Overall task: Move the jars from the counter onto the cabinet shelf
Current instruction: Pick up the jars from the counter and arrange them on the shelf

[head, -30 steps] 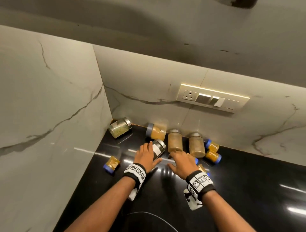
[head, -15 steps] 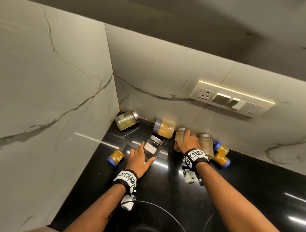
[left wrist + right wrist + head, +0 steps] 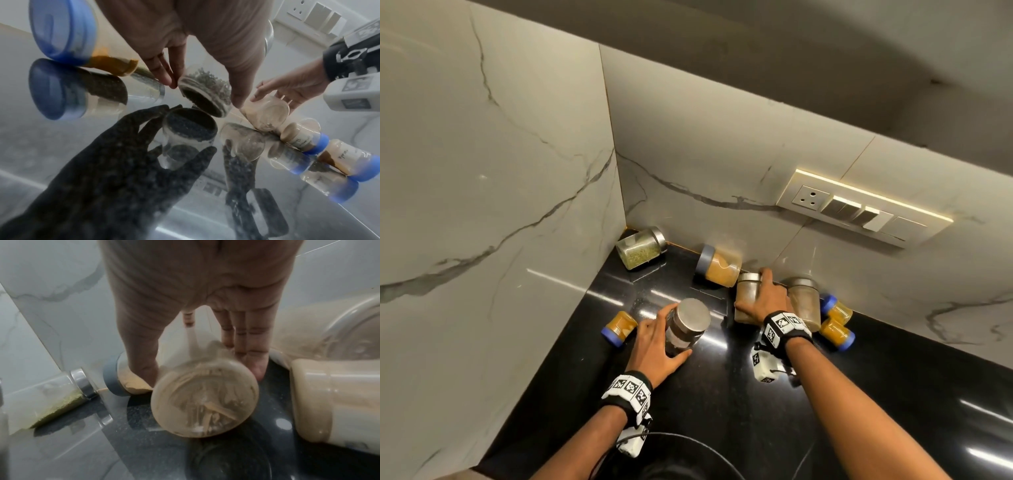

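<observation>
Several jars lie on the black counter (image 3: 722,394) by the marble wall. My left hand (image 3: 674,334) grips a steel-lidded jar of dark seeds (image 3: 690,322), lid up and just off the counter. In the left wrist view the left hand (image 3: 203,92) has fingers and thumb round the seed jar (image 3: 205,87). My right hand (image 3: 756,291) grips a brown-powder jar (image 3: 744,294) near the wall. In the right wrist view the right hand (image 3: 205,379) clasps that brown-powder jar (image 3: 205,400), which is tilted with its base towards the camera.
A green-herb jar (image 3: 642,248) lies in the corner and an orange-powder jar (image 3: 719,265) beside it. A second brown jar (image 3: 804,301) and two small blue-lidded jars (image 3: 837,320) lie right of my right hand. Another small blue-lidded jar (image 3: 619,327) lies at the left. A switch panel (image 3: 859,212) is on the wall.
My left hand closed on the seed jar and turned it from lying to lid-up. My right hand left the counter, reached the brown jar at the wall and gripped it.
</observation>
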{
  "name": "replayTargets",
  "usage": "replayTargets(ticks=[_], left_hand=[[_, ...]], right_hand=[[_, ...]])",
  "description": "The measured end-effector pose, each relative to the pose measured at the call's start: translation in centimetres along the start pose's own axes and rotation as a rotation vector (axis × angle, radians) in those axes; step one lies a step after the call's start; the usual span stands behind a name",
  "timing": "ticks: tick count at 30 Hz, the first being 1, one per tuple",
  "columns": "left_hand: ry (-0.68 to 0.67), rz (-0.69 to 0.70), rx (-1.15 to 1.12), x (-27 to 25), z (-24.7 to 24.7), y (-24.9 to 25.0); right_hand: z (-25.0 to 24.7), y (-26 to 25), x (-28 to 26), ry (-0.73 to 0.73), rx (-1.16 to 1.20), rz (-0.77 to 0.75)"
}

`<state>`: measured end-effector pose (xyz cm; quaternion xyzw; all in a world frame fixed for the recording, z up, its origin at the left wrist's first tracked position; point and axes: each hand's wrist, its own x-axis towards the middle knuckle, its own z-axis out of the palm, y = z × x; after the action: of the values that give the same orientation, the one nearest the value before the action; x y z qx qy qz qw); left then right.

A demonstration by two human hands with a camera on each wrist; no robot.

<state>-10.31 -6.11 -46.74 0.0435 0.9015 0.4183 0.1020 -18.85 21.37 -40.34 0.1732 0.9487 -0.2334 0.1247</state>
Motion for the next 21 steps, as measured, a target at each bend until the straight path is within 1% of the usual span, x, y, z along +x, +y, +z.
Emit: replayTargets(ticks=[3, 7, 10, 11, 13, 14, 18, 21], left_hand=[[-0.008, -0.033, -0.038, -0.4, 0.2, -0.1], [-0.008, -0.079, -0.014, -0.7, 0.4, 0.0], [0.009, -0.071, -0.013, -0.8, -0.2, 0.2], [0.002, -0.038, -0.005, -1.2, -0.7, 1.1], [-0.012, -0.042, -0.009, -0.9, -1.1, 0.6], [-0.014, -0.018, -0.028, -1.1, -1.4, 0.8], [0.01, 0.158, -0.141, -3.2, -3.8, 4.1], [0.035, 0.266, -0.229, -5.2, -6.1, 7.1]], right_hand=[[-0.1, 0.7, -2.1, 0.107, 0.113, -0.081], [-0.8, 2.1, -5.9, 0.249, 0.255, -0.175], [-1.7, 2.8, -9.1, 0.325, 0.317, -0.223], [-2.7, 3.0, -11.0, 0.372, 0.336, -0.242], [-2.9, 2.8, -12.1, 0.383, 0.342, -0.28], [-3.3, 2.7, -13.1, 0.408, 0.354, -0.305], [-6.0, 2.4, -18.4, 0.546, 0.432, -0.376], [-8.3, 1.9, -22.1, 0.586, 0.501, -0.471]])
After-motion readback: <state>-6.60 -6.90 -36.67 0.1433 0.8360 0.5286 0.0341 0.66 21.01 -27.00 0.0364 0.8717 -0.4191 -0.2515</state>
